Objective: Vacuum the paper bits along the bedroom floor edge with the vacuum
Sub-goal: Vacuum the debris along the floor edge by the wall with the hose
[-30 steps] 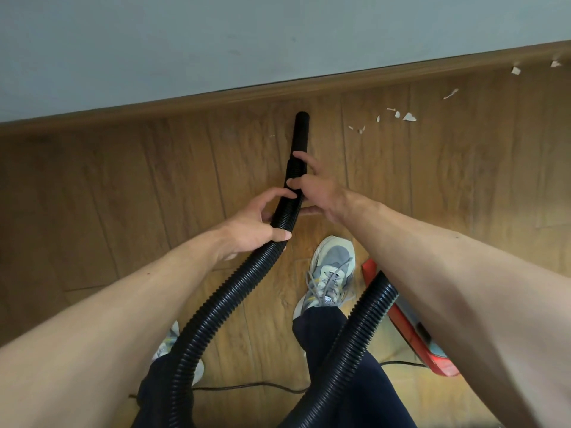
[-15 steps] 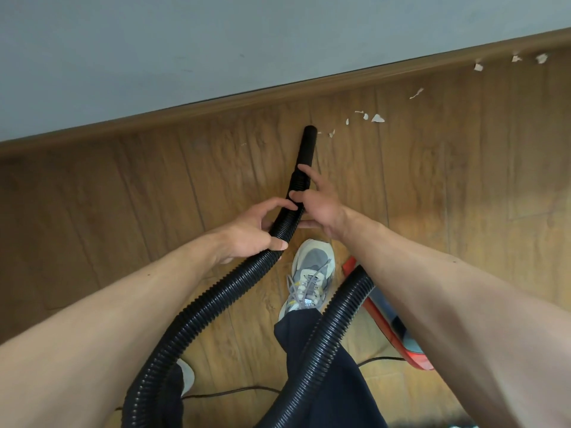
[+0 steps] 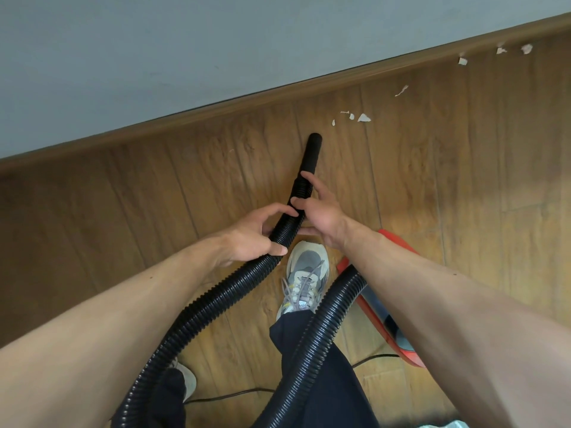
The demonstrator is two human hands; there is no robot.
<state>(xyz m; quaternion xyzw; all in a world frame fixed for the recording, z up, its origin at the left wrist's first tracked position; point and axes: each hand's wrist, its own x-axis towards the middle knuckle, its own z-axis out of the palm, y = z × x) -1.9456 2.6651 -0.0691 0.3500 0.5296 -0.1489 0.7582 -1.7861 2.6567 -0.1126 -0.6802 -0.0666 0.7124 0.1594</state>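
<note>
Both hands hold the black ribbed vacuum hose [image 3: 216, 298] above the wooden floor [image 3: 463, 186]. The left hand [image 3: 255, 239] wraps round it. The right hand [image 3: 323, 217] grips it just ahead, behind the smooth nozzle [image 3: 312, 152]. The nozzle tip points toward the brown baseboard [image 3: 216, 110], with paper bits [image 3: 364, 118] lying near it to the right. More bits [image 3: 462, 61] sit against the baseboard farther right. A grey sneaker [image 3: 306, 273] stands beside the red vacuum body [image 3: 408, 357].
</note>
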